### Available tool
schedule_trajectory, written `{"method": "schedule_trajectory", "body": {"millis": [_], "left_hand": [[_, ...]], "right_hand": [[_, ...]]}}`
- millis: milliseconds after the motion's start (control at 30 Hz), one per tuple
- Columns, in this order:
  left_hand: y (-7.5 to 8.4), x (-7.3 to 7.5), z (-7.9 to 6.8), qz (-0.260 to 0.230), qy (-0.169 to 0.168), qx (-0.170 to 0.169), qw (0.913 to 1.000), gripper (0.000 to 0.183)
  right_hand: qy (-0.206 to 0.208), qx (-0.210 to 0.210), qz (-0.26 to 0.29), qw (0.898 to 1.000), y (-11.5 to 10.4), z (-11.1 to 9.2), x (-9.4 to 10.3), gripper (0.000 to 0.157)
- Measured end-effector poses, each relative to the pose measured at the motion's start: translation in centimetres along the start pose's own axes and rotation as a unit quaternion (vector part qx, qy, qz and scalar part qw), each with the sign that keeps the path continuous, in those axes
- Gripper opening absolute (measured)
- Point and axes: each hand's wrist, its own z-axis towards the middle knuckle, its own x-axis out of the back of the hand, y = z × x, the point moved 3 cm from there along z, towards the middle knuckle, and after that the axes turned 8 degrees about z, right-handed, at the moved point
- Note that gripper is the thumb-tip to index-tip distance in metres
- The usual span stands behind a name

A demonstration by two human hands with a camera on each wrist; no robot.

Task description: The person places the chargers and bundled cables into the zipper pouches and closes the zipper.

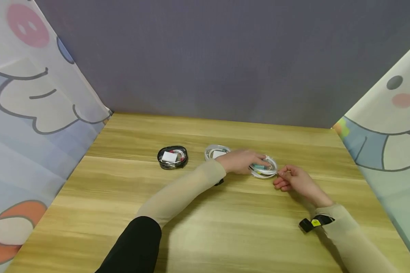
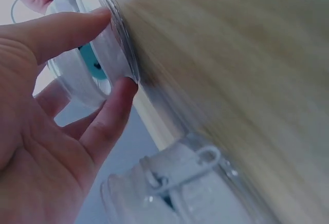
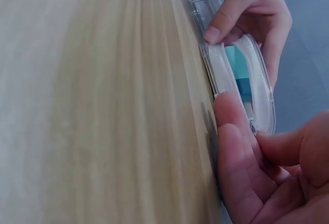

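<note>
An oval clear zip pouch with white trim (image 1: 264, 172) lies on the table at the right, a teal item (image 3: 239, 72) inside it. My left hand (image 1: 240, 161) grips this pouch from its left end, thumb on one side and fingers on the other in the left wrist view. At its right end, my right hand (image 1: 297, 182) pinches the zipper pull (image 3: 253, 125) between thumb and forefinger. The zip track is parted beside the teal item. A second white-trimmed pouch (image 1: 212, 151) sits just left, partly hidden behind my left hand; its zipper pull (image 2: 190, 170) shows in the left wrist view.
Farther left on the wooden table (image 1: 225, 227) stands a black-trimmed clear pouch (image 1: 172, 157) with a white card and red and white items inside. A grey panel (image 1: 205, 60) rises behind the table, and cartoon-printed sheets (image 1: 37, 94) hang at both sides.
</note>
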Motion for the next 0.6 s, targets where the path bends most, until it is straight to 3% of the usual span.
{"method": "schedule_trajectory", "body": {"millis": [333, 500, 600], "left_hand": [[0.2, -0.1, -1.1, 0.057, 0.04, -0.045, 0.9965, 0.06], [0.7, 0.0, -1.4, 0.128, 0.069, -0.079, 0.9862, 0.063], [1.1, 0.0, -1.4, 0.147, 0.065, -0.105, 0.9814, 0.065]], "right_hand": [[0.054, 0.03, -0.014, 0.998, -0.2, 1.2, 0.6, 0.022], [0.058, 0.041, -0.053, 0.996, -0.8, 2.0, 0.5, 0.023], [0.064, 0.039, -0.07, 0.995, -1.0, 2.4, 0.4, 0.023]]}}
